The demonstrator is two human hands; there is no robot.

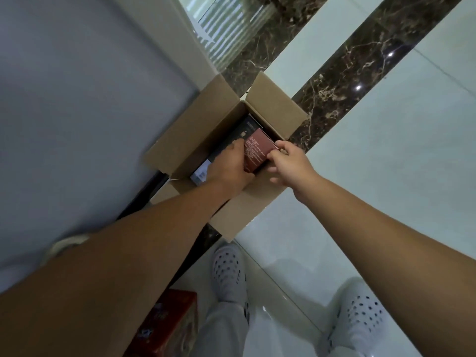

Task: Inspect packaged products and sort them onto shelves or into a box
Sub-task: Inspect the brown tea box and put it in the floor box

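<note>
Both forearms (128, 253) fill the near part of my view and reach down toward the pale tiled floor (386, 150) with its dark marble strips. On that floor, close to a grey panel (77, 99) on the left, stands the open cardboard box (195, 130), with its flaps folded outward. Inside it I see a long dark package (246, 124) with a white label at its near end, lying along the left wall. Over it, in the right part of the opening, is the smaller maroon package (256, 153) with fine print on its face. It is held tilted, and I cannot tell if it rests on anything. The left hand (231, 163) grips its left edge, fingers curled round it. The right hand (288, 161) pinches its right edge between thumb and fingertips.

I judge the sorting partly done: at least one package lies in the box. Whether the maroon one goes in or comes out, I cannot say. A red carton (170, 328) stands at the near edge beside the white shoes (228, 269), so some inspection probably remains. No shelves are visible to me.
</note>
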